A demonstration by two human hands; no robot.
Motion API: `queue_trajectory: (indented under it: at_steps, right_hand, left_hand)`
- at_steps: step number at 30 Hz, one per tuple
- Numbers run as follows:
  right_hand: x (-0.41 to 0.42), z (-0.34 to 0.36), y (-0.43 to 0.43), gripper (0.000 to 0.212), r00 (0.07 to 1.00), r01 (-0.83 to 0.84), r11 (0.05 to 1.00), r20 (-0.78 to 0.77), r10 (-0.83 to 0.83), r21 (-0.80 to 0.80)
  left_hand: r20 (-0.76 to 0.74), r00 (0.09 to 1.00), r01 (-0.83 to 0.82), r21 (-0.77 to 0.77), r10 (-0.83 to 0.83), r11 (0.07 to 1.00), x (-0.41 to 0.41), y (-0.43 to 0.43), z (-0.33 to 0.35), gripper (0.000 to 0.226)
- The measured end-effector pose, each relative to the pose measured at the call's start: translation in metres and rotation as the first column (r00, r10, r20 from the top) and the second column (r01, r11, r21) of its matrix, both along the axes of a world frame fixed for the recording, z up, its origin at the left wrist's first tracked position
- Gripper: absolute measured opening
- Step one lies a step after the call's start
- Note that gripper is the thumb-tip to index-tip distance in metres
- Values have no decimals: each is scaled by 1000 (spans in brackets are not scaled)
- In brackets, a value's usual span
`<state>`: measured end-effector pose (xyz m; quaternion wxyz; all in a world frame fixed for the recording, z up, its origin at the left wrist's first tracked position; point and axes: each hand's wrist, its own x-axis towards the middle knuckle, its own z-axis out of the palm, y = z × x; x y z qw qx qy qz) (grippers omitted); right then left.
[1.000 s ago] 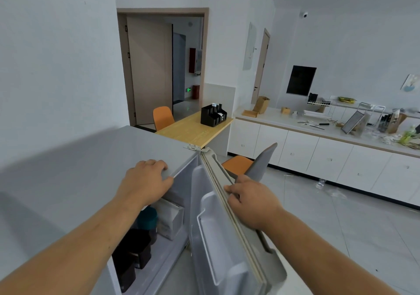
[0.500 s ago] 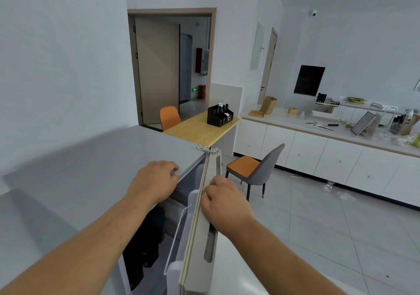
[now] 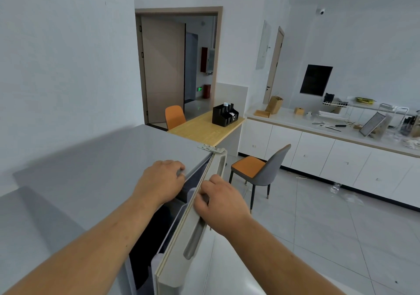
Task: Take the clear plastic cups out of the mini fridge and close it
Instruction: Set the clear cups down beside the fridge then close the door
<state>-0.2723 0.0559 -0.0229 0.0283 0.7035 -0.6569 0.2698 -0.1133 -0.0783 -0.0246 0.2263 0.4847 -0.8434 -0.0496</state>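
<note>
Head view looks down on the mini fridge (image 3: pixel 95 176), whose door (image 3: pixel 191 224) stands ajar by a narrow wedge, hinged at the far corner under a metal hinge plate (image 3: pixel 211 148). The door's top edge runs long from that hinge toward the camera, its free end nearest the viewer, its outer face turned to the right. The right hand (image 3: pixel 223 206) is curled over this top edge about midway along it, fingers on the outer side above the recessed handle slot (image 3: pixel 193 240), thumb toward the gap. The left hand (image 3: pixel 160 183) lies just left of the gap, clenched over the front lip of the fridge top, fingertips hooked over the edge. Between the two hands the interior shows only as dark shadow; the clear plastic cups may be inside, but I cannot tell.
</note>
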Motion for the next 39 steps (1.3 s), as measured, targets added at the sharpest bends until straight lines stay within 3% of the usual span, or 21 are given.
queue_trajectory:
  at_steps: [22,39]
  right_hand:
    - [27,-3,-28,28,999,-27,1000,-21,28,4]
    - [25,-5,-29,28,998,-39,999,-46,40,25]
  left_hand:
    - [-37,999,20,82,-17,996,4,-4,2,39]
    - [-29,999,20,41,-19,999,2,-2,1,36]
